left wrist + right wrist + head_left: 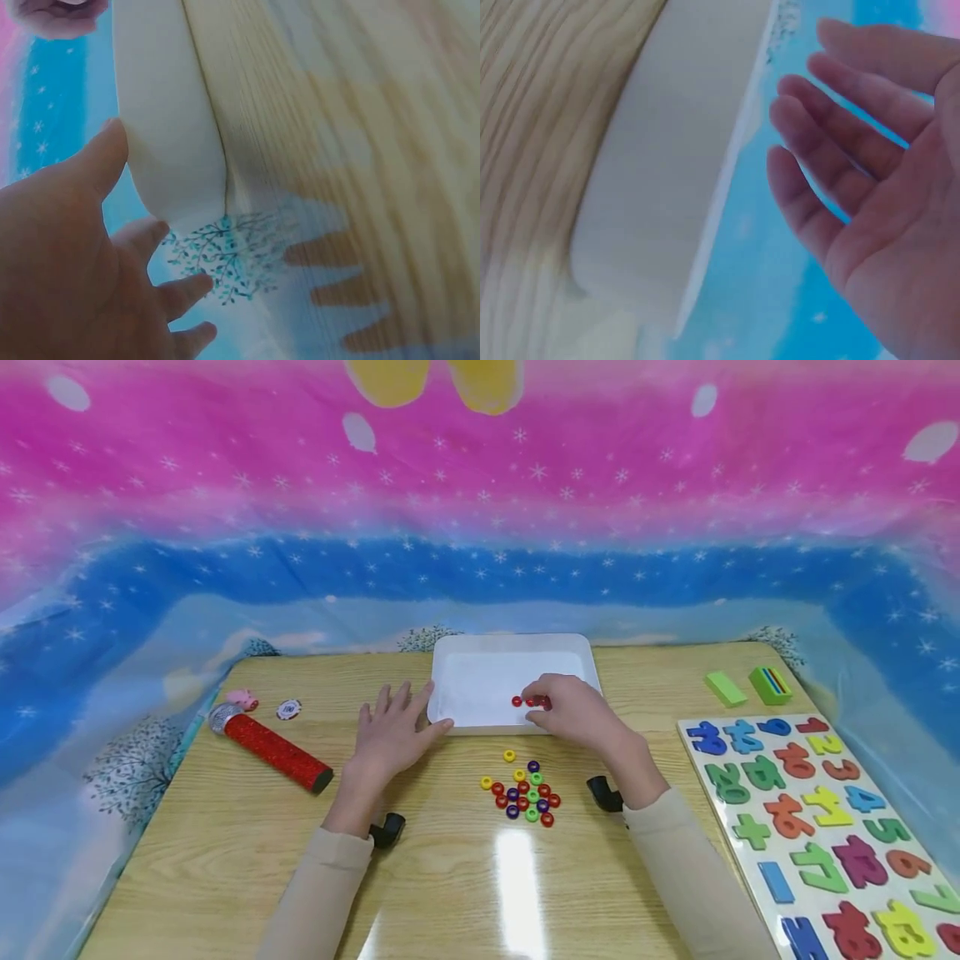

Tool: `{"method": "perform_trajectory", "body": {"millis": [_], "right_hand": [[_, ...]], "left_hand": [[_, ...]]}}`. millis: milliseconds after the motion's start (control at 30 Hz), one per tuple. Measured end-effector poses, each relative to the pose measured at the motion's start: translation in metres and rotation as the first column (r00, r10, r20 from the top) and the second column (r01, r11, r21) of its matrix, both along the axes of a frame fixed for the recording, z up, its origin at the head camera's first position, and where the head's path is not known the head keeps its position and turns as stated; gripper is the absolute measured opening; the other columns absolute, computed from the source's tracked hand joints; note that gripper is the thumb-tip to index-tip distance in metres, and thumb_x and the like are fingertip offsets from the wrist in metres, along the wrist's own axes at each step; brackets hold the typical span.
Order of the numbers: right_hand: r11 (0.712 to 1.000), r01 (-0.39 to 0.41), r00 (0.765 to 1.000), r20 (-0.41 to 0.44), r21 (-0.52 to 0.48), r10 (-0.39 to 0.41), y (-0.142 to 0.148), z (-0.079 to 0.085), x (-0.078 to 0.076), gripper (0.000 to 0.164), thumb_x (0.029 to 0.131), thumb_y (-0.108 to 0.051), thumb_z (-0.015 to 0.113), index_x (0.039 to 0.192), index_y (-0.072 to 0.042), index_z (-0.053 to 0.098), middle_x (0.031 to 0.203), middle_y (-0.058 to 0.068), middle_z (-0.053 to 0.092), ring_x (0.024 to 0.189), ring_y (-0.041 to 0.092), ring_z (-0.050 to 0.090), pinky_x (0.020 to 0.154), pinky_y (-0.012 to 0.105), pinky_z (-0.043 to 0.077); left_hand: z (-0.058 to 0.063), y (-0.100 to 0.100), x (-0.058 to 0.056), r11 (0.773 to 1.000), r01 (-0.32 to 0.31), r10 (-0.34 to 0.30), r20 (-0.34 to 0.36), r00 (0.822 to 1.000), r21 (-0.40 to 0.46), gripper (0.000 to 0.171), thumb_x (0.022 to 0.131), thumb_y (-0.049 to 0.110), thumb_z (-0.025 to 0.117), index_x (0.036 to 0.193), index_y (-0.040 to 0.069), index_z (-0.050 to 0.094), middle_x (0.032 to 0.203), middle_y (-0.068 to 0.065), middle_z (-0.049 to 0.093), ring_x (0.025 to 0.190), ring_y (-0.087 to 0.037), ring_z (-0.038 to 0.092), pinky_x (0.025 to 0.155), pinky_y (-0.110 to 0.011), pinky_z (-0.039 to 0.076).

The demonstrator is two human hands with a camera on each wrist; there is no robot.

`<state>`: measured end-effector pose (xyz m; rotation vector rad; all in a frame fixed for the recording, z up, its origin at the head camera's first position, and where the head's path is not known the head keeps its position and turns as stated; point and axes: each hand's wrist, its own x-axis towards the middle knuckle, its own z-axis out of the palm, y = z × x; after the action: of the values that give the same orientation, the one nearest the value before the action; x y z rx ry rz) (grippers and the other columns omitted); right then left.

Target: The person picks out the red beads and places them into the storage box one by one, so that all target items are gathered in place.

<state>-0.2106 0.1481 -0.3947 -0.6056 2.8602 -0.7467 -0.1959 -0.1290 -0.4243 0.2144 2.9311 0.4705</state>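
A shallow white tray (480, 720) stands at the far middle of the table. Inside it, red rings (517, 701) sit in a short row near the front right, partly covered by fingers. My right hand (570, 710) is over that part of the tray, its fingertips right at the row. In the right wrist view, the fingers (795, 124) are loosely bent and thumb and fingers stand apart, with nothing seen between them. My left hand (392, 731) has its fingers spread at the tray's front left corner, the thumb at the rim.
Several loose rings (522, 787) in yellow, red, green and purple lie before the tray. To the left are a red glittery microphone (273, 750), a pink pig figure (242, 699) and a poker chip (288, 709). Green blocks (725, 689) and a number board (765, 810) are right.
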Motion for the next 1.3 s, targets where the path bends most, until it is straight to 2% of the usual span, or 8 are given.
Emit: {"method": "perform_trajectory", "body": {"millis": [133,267,367,533,633,767,1000,1300], "right_hand": [[0.996,-0.087,0.996,0.011,0.006,0.087,-0.012,0.006,0.011,0.023,0.086,-0.021,0.063,0.109,-0.018,0.068,0.092,-0.008,0.062,0.082,0.01,0.054,0.071,0.027,0.046],[0.986,-0.159,0.987,0.014,0.055,0.158,-0.024,0.008,0.021,0.021,0.085,-0.02,0.064,0.105,-0.02,0.07,0.097,-0.008,0.064,0.083,0.008,0.056,0.073,0.027,0.048],[0.976,-0.196,0.981,0.023,0.094,0.195,-0.032,0.007,0.029,0.021,0.084,-0.02,0.065,0.104,-0.021,0.071,0.099,-0.008,0.065,0.083,0.007,0.057,0.074,0.027,0.049],[0.962,-0.254,0.966,0.076,0.096,0.247,-0.043,0.002,0.04,0.018,0.085,-0.022,0.065,0.102,-0.02,0.071,0.1,-0.008,0.066,0.082,0.006,0.058,0.075,0.026,0.05],[0.951,-0.29,0.956,0.079,0.112,0.282,-0.046,-0.003,0.044,0.017,0.085,-0.022,0.064,0.101,-0.02,0.071,0.1,-0.007,0.067,0.079,0.005,0.058,0.075,0.026,0.05],[0.943,-0.298,0.954,0.066,0.149,0.291,-0.048,-0.01,0.048,0.014,0.085,-0.02,0.064,0.097,-0.02,0.072,0.095,-0.008,0.067,0.076,0.004,0.056,0.073,0.024,0.05],[0.938,-0.291,0.956,0.08,0.19,0.281,-0.051,-0.015,0.05,0.004,0.082,-0.023,0.066,0.08,-0.021,0.069,0.076,-0.011,0.06,0.065,0.007,0.052,0.062,0.022,0.045],[0.918,-0.297,0.954,0.038,0.263,0.297,-0.057,-0.023,0.052,0.006,0.083,-0.02,0.067,0.077,-0.022,0.068,0.075,-0.011,0.06,0.064,0.005,0.05,0.063,0.021,0.046]], "left_hand": [[0.001,0.0,0.001,1.0,-0.006,0.006,-0.001,1.0,0.012,0.076,0.085,0.071,0.036,0.148,0.037,0.012,0.157,-0.008,0.01,0.144,-0.039,0.001,0.11,-0.066,0.003],[0.002,0.0,0.001,1.0,-0.013,0.013,0.003,1.0,0.021,0.076,0.085,0.071,0.037,0.148,0.038,0.013,0.157,-0.009,0.011,0.144,-0.039,0.001,0.111,-0.065,0.002],[0.001,0.0,0.001,1.0,-0.017,0.017,0.002,1.0,0.018,0.076,0.084,0.072,0.037,0.148,0.038,0.013,0.157,-0.008,0.011,0.144,-0.038,0.002,0.111,-0.065,0.003],[0.0,-0.001,0.0,1.0,-0.015,0.015,-0.001,1.0,0.016,0.076,0.084,0.072,0.037,0.148,0.039,0.013,0.157,-0.008,0.012,0.144,-0.039,0.002,0.111,-0.065,0.004],[-0.002,-0.002,-0.001,1.0,-0.012,0.012,0.0,1.0,0.013,0.077,0.084,0.073,0.036,0.148,0.039,0.012,0.157,-0.009,0.012,0.144,-0.039,0.002,0.11,-0.066,0.003],[-0.002,-0.003,-0.002,1.0,-0.006,0.006,0.001,1.0,0.011,0.076,0.084,0.074,0.035,0.148,0.04,0.011,0.157,-0.008,0.011,0.144,-0.039,0.001,0.111,-0.065,0.003],[-0.002,-0.003,-0.002,1.0,-0.004,0.004,-0.004,1.0,0.014,0.076,0.084,0.073,0.036,0.148,0.04,0.011,0.157,-0.009,0.012,0.144,-0.039,0.002,0.111,-0.066,0.004],[-0.002,-0.003,-0.001,1.0,-0.003,0.003,-0.006,1.0,0.022,0.076,0.084,0.072,0.036,0.148,0.039,0.011,0.157,-0.009,0.012,0.144,-0.039,0.001,0.11,-0.066,0.004]]}}
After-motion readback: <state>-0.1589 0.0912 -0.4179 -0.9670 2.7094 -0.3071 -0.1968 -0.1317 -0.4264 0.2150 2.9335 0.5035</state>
